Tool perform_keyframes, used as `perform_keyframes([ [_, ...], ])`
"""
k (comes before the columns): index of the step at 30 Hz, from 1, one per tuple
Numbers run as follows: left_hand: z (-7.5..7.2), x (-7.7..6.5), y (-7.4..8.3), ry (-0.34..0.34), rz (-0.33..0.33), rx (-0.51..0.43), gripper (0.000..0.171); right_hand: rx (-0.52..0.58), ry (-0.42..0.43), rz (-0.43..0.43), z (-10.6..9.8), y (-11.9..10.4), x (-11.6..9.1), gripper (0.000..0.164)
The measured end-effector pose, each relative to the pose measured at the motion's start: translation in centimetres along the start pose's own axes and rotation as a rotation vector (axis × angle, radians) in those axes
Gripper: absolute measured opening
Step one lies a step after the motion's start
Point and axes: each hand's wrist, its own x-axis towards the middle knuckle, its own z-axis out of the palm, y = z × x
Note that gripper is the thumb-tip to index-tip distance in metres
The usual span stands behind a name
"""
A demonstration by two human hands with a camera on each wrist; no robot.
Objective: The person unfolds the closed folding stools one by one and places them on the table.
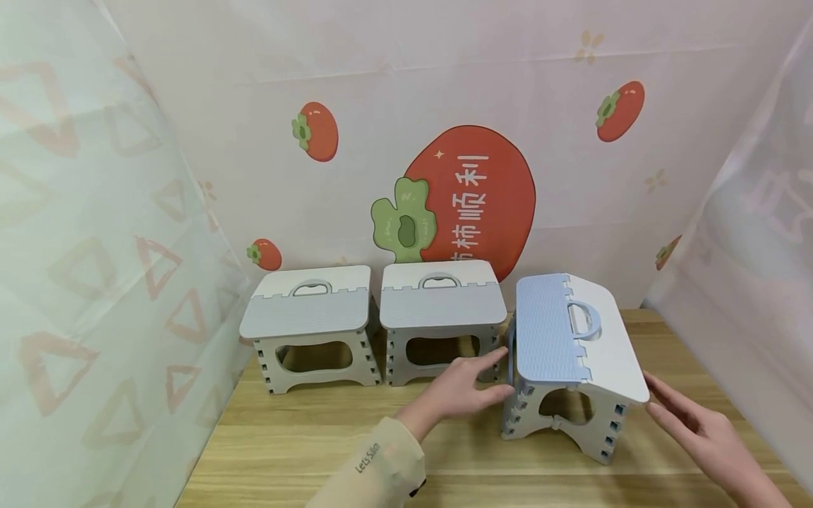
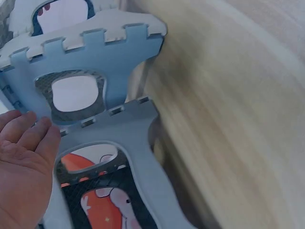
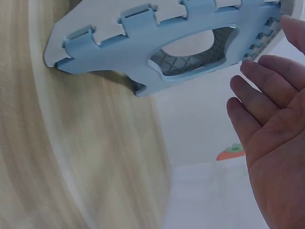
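Observation:
A blue-and-white folding step stool [image 1: 545,331] stands at the right, turned at an angle, its handle loop raised from the middle of the top. My left hand [image 1: 466,386] is at its left side, fingers extended toward the blue leg panel. On the other side, my right hand [image 1: 695,430] has its fingertips right at the white top's edge. The right wrist view shows that hand [image 3: 274,109] with loosely spread fingers beside the blue leg panel [image 3: 124,52]. In the left wrist view, relaxed fingers [image 2: 35,138] lie beside the stool panels.
Two more folding stools, a middle one [image 1: 444,310] and a left one [image 1: 308,317], stand side by side along the back. All are on a wood-grain table [image 1: 305,444]. Behind them hangs a white cloth [image 1: 254,141] printed with persimmons; patterned cloth also borders both sides.

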Motion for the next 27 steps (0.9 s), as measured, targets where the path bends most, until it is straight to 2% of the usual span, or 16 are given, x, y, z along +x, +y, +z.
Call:
perform_keyframes([
  [5,-1.1,0.2,0.6,0.013,0.033,0.005,0.068,-0.07,0.045,-0.031,-0.8,-1.1,0.2,0.059],
  [10,-1.9,0.7,1.3,0.036,0.058,0.047,0.069,-0.062,0.075,-0.062,-1.5,-2.0,0.4,0.061],
  [17,-2.5,1.5,2.1,0.037,0.066,0.07,0.07,-0.099,0.12,-0.149,-2.8,-2.7,1.3,0.064],
  [20,-2.5,1.9,2.4,0.042,0.081,0.081,0.071,-0.111,0.122,-0.172,-3.0,-3.0,1.6,0.064],
  [27,-2.3,3.0,2.8,0.057,0.112,0.11,0.071,-0.102,0.084,-0.159,-3.1,-4.4,2.2,0.065],
])
